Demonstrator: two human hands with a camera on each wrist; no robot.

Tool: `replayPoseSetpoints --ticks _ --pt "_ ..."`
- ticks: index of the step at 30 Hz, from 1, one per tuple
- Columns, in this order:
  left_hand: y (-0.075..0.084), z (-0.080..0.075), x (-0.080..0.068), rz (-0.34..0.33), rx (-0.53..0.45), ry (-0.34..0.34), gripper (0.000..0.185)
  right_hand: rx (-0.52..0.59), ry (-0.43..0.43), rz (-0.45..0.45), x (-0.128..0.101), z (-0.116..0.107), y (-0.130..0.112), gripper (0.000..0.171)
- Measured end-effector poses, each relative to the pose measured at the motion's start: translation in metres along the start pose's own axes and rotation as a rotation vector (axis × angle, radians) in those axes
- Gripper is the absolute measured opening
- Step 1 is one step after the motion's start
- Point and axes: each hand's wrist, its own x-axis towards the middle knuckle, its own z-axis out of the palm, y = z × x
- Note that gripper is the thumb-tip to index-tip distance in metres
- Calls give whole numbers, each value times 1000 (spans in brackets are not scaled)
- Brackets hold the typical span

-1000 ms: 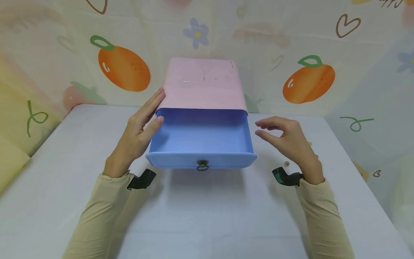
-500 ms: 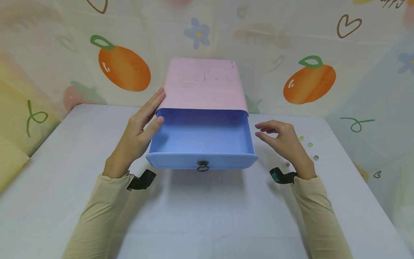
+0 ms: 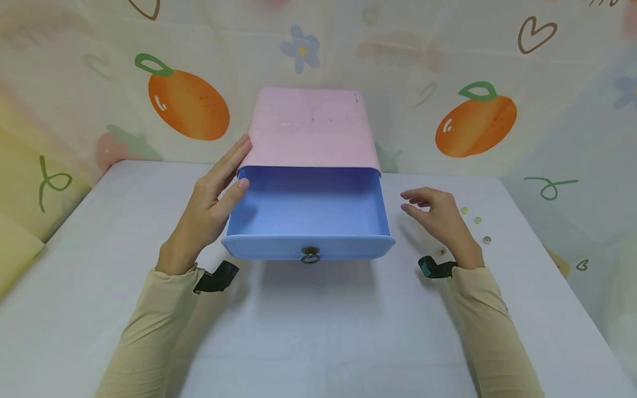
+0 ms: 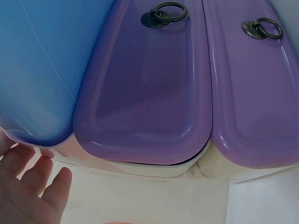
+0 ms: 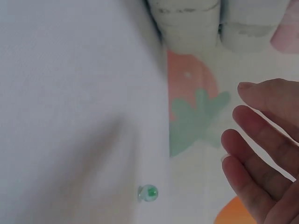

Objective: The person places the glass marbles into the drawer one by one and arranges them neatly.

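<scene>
Two-handed: bracing pink case [image 3: 311, 127] and blue drawer [image 3: 308, 210] with flat, open left hand [image 3: 206, 213]; hovering relaxed, empty right hand [image 3: 440, 218] near beads [image 3: 478, 220] on counter [image 3: 318, 331]; aiming for a light fingertip pinch against rolling.

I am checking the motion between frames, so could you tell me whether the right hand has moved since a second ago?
Yes. The right hand has drawn back to the right, away from the blue drawer, towards the beads.
</scene>
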Motion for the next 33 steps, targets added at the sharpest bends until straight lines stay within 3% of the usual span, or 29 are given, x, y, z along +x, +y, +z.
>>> replayPoseSetpoints --ticks 33 --pt "0 -1 0 1 -3 -8 53 -50 -208 231 -5 -6 29 44"
